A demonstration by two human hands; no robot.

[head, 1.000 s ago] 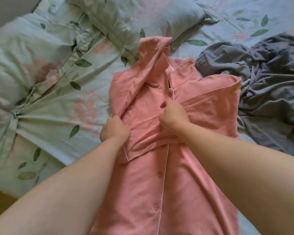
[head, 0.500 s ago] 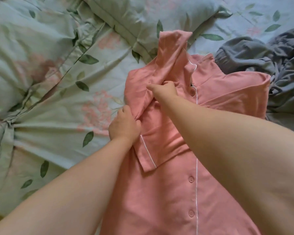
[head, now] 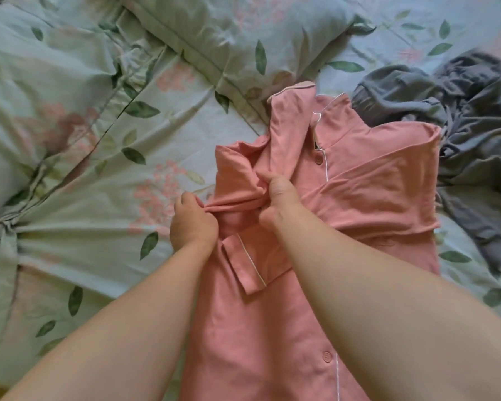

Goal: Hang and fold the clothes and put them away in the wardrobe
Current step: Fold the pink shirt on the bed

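Pink fabric button-front shirt (head: 368, 198), white-piped, lies on the green floral bedsheet (head: 99, 233) beside a crumpled grey garment (head: 475, 134); in head view I see left hand (head: 193, 224) and right hand (head: 278, 202) both pinching its bunched fold.

- My left hand (head: 193, 224) is balled up, knuckles facing up, pinching a bunched fold of the shirt (head: 373, 195).
- My right hand (head: 278, 202) is just beside it, fingers curled down into the same fold.
- The hands are near each other but not touching.
- Left forearm (head: 122, 328) and right forearm (head: 373, 299) are bare. Both come in from the bottom edge, angling toward each other.
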